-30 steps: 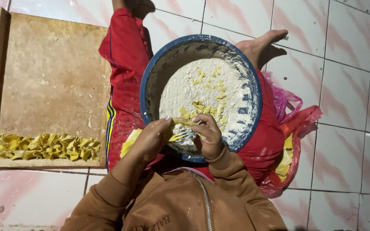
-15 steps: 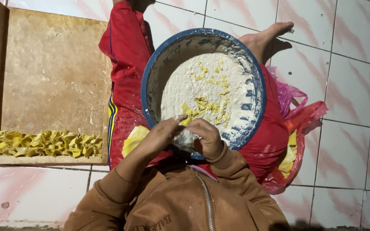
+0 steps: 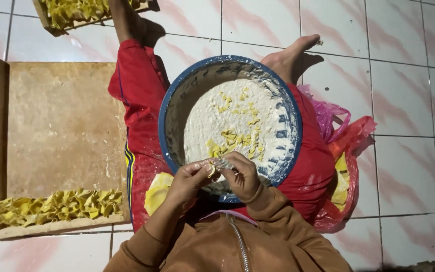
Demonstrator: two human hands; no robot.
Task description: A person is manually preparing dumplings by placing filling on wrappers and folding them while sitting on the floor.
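White floor tiles with pink streaks (image 3: 409,75) are carrying a flat wooden board (image 3: 56,131) bearing a row of folded yellow dumplings (image 3: 56,205). Both the left hand (image 3: 190,180) and the right hand (image 3: 240,174) are pinching, fingers clamped together, a small pale dough wrapper (image 3: 218,164) over the near rim of a blue round basin of white filling (image 3: 230,126) resting on red-trousered legs.

Home floor kitchen: tiled floor (image 3: 409,75), filling bowl (image 3: 177,100), dumpling board (image 3: 51,126).
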